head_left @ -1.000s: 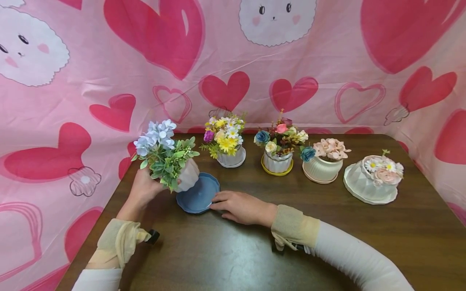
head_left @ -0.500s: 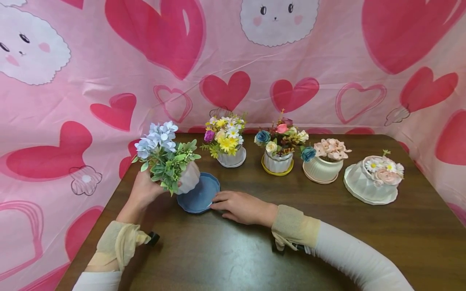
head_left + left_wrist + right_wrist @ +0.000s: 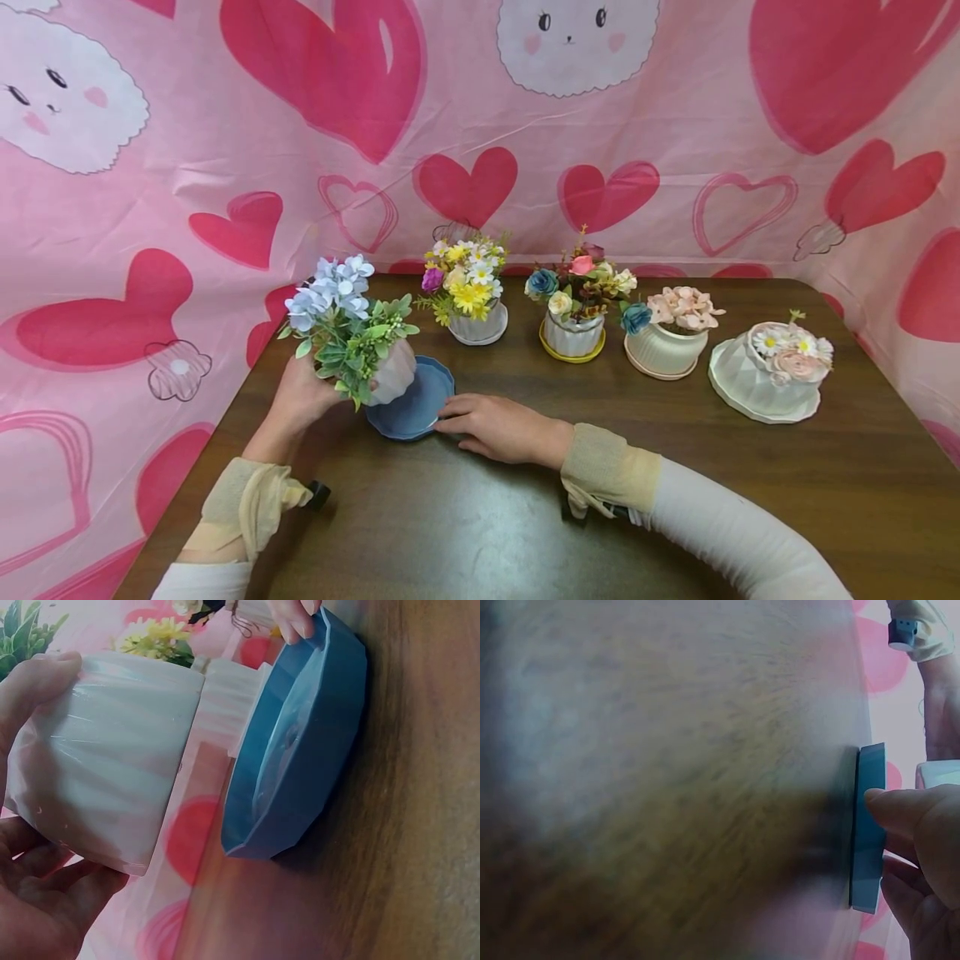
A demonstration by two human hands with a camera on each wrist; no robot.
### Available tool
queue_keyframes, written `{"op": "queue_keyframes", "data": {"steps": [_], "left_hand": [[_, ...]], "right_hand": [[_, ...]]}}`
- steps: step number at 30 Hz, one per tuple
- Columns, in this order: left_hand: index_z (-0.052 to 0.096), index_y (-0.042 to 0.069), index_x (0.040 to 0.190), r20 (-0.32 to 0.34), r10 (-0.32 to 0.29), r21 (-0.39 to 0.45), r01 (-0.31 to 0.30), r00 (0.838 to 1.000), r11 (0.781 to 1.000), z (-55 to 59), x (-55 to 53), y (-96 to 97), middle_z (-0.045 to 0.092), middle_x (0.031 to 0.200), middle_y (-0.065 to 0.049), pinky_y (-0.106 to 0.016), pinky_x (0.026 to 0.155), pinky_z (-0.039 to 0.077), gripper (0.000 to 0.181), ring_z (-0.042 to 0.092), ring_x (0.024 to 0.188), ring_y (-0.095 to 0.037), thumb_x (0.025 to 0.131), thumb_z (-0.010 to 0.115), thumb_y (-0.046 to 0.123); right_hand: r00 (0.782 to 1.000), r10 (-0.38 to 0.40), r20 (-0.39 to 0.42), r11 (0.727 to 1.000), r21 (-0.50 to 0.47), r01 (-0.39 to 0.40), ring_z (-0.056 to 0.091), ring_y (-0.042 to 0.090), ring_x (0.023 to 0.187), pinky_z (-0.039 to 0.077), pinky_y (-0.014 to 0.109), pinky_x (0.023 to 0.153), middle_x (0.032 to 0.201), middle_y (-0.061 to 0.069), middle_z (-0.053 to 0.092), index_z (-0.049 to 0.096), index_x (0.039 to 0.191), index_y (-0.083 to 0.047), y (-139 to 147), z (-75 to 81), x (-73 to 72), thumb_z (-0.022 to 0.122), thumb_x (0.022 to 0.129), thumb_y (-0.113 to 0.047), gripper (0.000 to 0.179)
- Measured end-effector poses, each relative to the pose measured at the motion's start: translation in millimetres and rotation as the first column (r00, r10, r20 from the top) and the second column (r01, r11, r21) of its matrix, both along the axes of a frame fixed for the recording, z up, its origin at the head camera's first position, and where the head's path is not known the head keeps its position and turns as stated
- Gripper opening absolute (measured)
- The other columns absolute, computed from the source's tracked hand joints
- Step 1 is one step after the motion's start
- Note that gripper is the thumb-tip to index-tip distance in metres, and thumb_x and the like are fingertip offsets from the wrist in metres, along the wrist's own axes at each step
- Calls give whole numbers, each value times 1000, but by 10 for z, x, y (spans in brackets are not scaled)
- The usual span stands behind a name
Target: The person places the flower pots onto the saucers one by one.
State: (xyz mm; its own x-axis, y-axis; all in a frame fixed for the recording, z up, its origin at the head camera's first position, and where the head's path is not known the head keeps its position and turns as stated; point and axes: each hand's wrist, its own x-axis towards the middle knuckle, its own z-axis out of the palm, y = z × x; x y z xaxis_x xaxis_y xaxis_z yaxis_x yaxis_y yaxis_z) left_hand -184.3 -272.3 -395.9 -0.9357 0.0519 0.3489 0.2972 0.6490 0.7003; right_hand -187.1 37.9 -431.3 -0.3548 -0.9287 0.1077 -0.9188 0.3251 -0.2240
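My left hand (image 3: 302, 393) grips a white flower pot (image 3: 395, 375) holding blue blossoms (image 3: 330, 293) and green leaves. In the left wrist view the pot (image 3: 112, 761) is raised off the table, with the thumb on one side and fingers on the other. Just right of and below it, a blue saucer (image 3: 420, 410) lies on the table. My right hand (image 3: 501, 429) pinches the saucer's right rim: the right wrist view has the thumb on the outer wall of the saucer (image 3: 868, 832) and fingers over the edge.
Along the back of the brown table (image 3: 480, 525) stand several potted flowers on saucers: a yellow-and-white bunch (image 3: 468, 287), mixed roses (image 3: 577, 292), pale pink blossoms (image 3: 682, 308) and a daisy pot (image 3: 780, 375). A pink heart-print cloth (image 3: 570, 125) hangs behind.
The pot in my left hand has shifted slightly right and down, closer over the saucer. My right hand and the saucer stay nearly still.
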Motion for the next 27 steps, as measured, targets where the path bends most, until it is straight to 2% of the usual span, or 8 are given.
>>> {"op": "queue_keyframes", "data": {"steps": [9,14,21,27], "left_hand": [[58,10,124,52,2,-49,1,999,999,-12,47,42,69,115,-8,-15,86,44,70,55,97,0,65,94,24],[59,9,122,39,-3,-78,6,999,997,-31,46,48,70,112,-8,-16,84,45,70,57,95,-5,63,94,24],[59,10,121,62,-19,-50,22,998,999,-61,42,65,70,111,-7,-18,85,45,70,58,95,-7,63,95,24],[60,7,121,70,-11,-84,17,997,996,-88,43,94,71,111,-10,-26,86,48,70,60,97,-16,62,94,25]], "right_hand": [[1000,5,7,1000,-9,-5,49,20,137,40,34,114,141,2,59,60,136,-15,2,-4,12,61,98,-18,38],[1000,3,7,1000,-15,-3,49,21,137,39,34,114,140,3,59,60,136,-15,7,1,15,61,98,-18,38],[1000,-6,17,1000,-2,6,48,21,139,39,35,114,141,3,58,60,137,-16,10,-3,19,61,98,-19,38],[1000,-4,14,1000,-8,4,48,21,138,38,34,115,141,3,58,60,136,-16,14,-12,23,61,98,-19,38]]}}
